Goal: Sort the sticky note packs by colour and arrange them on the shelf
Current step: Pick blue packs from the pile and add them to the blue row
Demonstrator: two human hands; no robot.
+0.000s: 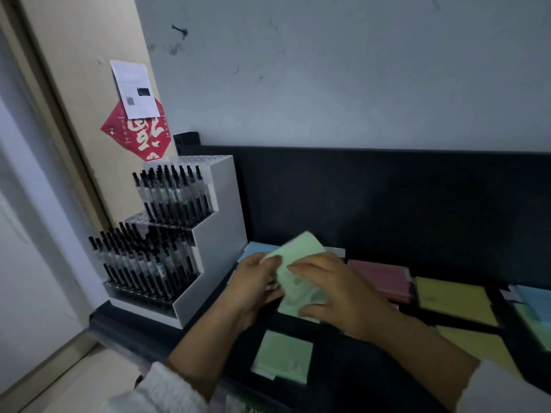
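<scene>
While both hands meet over the shelf point(343, 377), they hold one green pack point(304, 251) between them, tilted, far corner raised toward the back panel point(387, 204). L hand point(256, 281) curls its fingers round the pack's left edge. R hand point(346, 296) lies across the near side, fingers over the top face & thumb at the lower edge, so it grips too. Whether another pack sits under the held one can't be told: blur there. The held pack is over the shelf's left-middle part.

Other packs lie flat on the shelf. A loose green pack point(283, 356) sits near the front edge, just below the hands. A blue pack point(253, 250) shows behind L hand, next to the pen stand point(220, 234). Right of the hands: red pack point(384, 278), then yellow pack point(453, 299) beside it, w/ a 2nd yellow pack point(477, 350) nearer the front. At the right edge, a far blue pack point(533, 299) & far green pack point(539, 332), both cut off.

Pen stand: white, stepped, 2 tiers, full of black pens point(170, 192), at the shelf's left end. Behind it on the door point(89, 70), a red cutout point(140, 135) w/ a white sheet point(134, 87) overlapping its top. Grey wall point(328, 70) above the panel. White sleeves point(167, 389) on both forearms.
</scene>
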